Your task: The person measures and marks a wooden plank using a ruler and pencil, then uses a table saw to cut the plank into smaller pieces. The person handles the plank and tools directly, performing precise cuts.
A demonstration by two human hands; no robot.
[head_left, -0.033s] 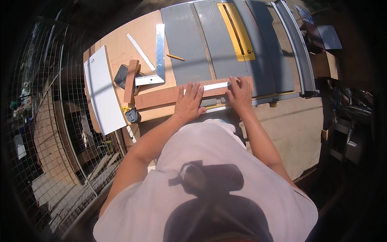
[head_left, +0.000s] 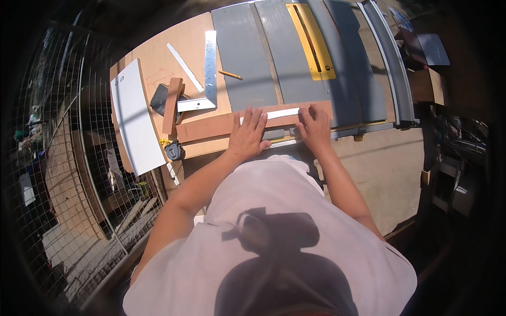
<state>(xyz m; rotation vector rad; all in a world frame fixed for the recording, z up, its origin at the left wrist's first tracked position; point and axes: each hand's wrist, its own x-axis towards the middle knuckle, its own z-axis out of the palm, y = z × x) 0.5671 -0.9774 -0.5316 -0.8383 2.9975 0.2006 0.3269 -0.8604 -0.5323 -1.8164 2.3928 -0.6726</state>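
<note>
A long reddish-brown wooden board (head_left: 204,127) lies across the near edge of a table saw and the wooden top beside it. Along the board runs a narrow white strip (head_left: 282,113) with a ragged edge. My left hand (head_left: 246,134) rests flat over the board and the strip's left part, fingers spread, covering some of it. At the strip's right end my right hand (head_left: 317,125) has bent fingers closed on it, thumb toward the near side; the exact contact is partly hidden.
Left lie a metal try square (head_left: 210,68), pencil (head_left: 230,75), second white strip (head_left: 184,67), short wood block (head_left: 172,105), black tape measure (head_left: 174,150) and white panel (head_left: 136,118). The grey saw top (head_left: 242,47) has a yellow slotted insert (head_left: 310,42) and a rail (head_left: 387,58). Wire mesh (head_left: 68,131) stands far left.
</note>
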